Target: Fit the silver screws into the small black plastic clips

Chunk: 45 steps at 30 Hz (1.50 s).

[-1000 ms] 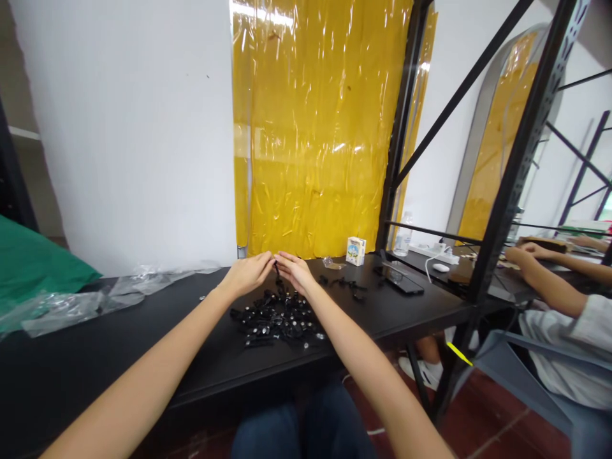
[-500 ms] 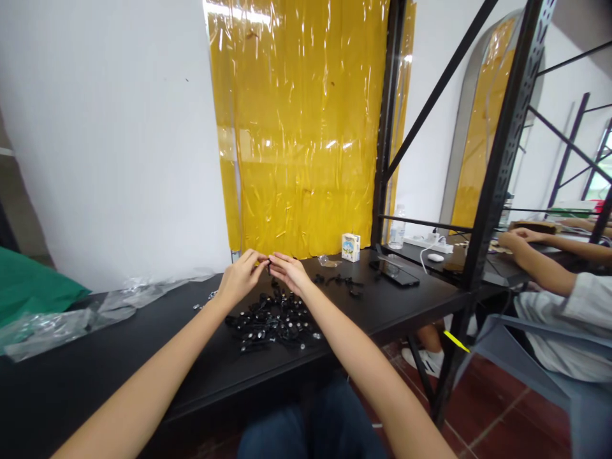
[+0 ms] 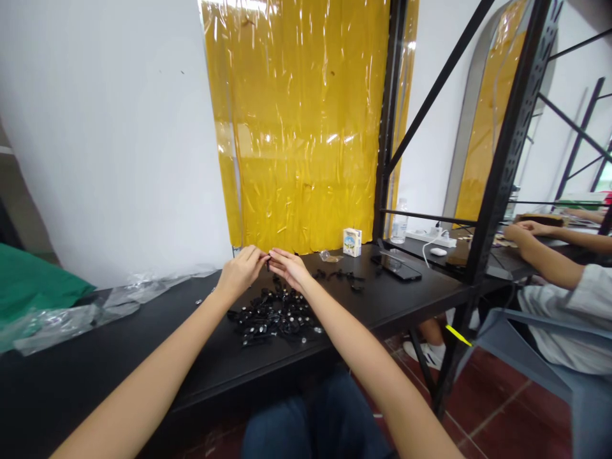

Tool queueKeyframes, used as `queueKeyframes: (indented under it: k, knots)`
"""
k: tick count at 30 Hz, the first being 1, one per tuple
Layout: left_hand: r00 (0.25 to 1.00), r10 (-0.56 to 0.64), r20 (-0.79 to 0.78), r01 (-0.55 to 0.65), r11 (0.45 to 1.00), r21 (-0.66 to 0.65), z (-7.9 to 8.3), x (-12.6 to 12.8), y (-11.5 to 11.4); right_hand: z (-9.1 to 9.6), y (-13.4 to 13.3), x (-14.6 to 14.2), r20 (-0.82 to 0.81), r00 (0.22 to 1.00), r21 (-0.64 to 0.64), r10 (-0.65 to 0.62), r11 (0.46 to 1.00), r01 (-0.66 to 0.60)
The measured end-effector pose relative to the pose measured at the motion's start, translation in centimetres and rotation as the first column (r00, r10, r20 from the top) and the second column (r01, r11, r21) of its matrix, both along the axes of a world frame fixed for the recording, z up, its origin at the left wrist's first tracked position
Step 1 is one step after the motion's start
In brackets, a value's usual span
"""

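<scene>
My left hand (image 3: 243, 273) and my right hand (image 3: 289, 269) meet fingertip to fingertip above the table. Between them they pinch a small black piece (image 3: 268, 262), too small to make out in detail. Just below and in front of the hands lies a heap of small black pieces (image 3: 277, 315) with shiny silver or clear round parts. Several more black pieces (image 3: 342, 275) lie loose to the right of my right hand. One tiny bright bit (image 3: 198, 301) rests left of my left wrist.
A small printed box (image 3: 352, 242), crumpled clear wrap (image 3: 329, 256) and a black phone (image 3: 399, 268) lie to the right. Clear plastic bags (image 3: 119, 299) and green material (image 3: 38, 284) cover the left. A black rack post (image 3: 502, 140) stands before a seated co-worker (image 3: 568, 312).
My hands stay pinched together at nearly the same spot. The view has shifted slightly. The heap looks much the same.
</scene>
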<state>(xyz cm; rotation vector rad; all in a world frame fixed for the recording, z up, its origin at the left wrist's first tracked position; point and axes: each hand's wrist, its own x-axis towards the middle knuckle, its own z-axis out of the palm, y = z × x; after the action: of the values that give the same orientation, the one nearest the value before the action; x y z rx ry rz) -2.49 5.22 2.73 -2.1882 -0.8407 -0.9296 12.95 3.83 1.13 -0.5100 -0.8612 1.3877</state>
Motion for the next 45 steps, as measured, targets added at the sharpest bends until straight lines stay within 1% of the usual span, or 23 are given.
queueKeyframes:
  k: [4,7,12,17,19,23,30,35,38,45]
  knots:
    - [0.992,0.089,-0.084,-0.086,0.995,0.039,0.1,0.2,-0.1,0.0,0.0,0.0,0.007,1.0,0.007,-0.002,1.0,0.002]
    - [0.992,0.096,-0.08,-0.095,0.995,0.015,0.2,0.4,-0.3,0.0,0.0,0.0,0.018,1.0,0.012,-0.008,1.0,0.008]
    - [0.998,0.059,-0.026,-0.06,0.998,-0.037,0.3,0.4,-0.6,-0.2,0.2,0.0,0.002,1.0,0.013,-0.004,1.0,0.004]
    - [0.999,-0.033,0.021,0.035,0.995,-0.09,0.1,0.3,-0.7,-0.3,0.4,0.0,0.005,1.0,0.003,-0.001,1.0,0.001]
    - [0.998,-0.049,0.038,0.053,0.994,-0.094,0.0,0.2,-0.6,-0.3,0.4,0.0,0.013,1.0,-0.003,-0.003,1.0,0.003]
    - [0.996,-0.049,0.068,0.055,0.994,-0.092,-0.3,0.1,-0.6,-0.4,0.3,0.0,0.031,1.0,-0.01,0.001,1.0,-0.001]
    - [0.997,0.027,0.071,-0.019,0.994,-0.11,-0.7,0.3,-1.0,-0.4,-0.1,0.0,0.109,0.993,-0.025,-0.04,0.999,0.043]
    - [0.994,-0.016,0.111,0.032,0.989,-0.145,-0.7,0.5,-1.2,-0.5,-0.2,0.1,0.152,0.985,-0.034,-0.079,0.996,0.085]
    - [0.992,-0.027,0.12,0.045,0.988,-0.15,-0.8,0.4,-1.2,-0.8,0.1,0.1,0.166,0.981,-0.017,-0.1,0.994,0.104]
    - [0.991,-0.06,0.118,0.081,0.98,-0.183,-1.1,0.0,-0.6,-1.5,1.0,0.1,0.184,0.979,0.02,-0.09,0.996,0.088]
